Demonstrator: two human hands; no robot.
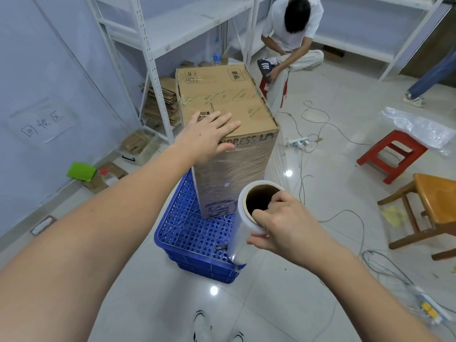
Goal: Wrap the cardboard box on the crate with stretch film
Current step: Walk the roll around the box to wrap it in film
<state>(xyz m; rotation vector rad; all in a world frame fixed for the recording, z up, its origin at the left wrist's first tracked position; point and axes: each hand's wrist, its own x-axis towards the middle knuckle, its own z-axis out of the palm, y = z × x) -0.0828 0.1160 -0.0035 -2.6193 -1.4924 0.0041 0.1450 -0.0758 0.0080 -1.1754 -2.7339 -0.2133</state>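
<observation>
- Cardboard first: the tall cardboard box [228,134] fills the centre of the frame, standing upright on the far part of the blue crate [195,233]. We see film already clinging round its near face from just under the printed band downward; the top and upper rim are bare.
- Blue plastic, perforated: the crate sits on the pale tiled floor at lower centre, its near half uncovered.
- Our left hand [209,135] lies flat on the box's top near edge, fingers straight and spread, gripping nothing, only pressing down.
- Our right hand [278,228] holds the stretch film roll [249,218] at centre right, just in front of the box's lower corner, fingers hooked into the cardboard core and the thumb against the outside.
- Loose cables [318,134] trail over the floor on the right, near a red stool [392,154].
- What could go wrong, as we judge it: the box is tall on a narrow footing, so a hard pull on the film could tip or slide it if the left hand lifts; slack tension would leave the upper turns loose; walking round risks snagging a foot in the cables.
</observation>
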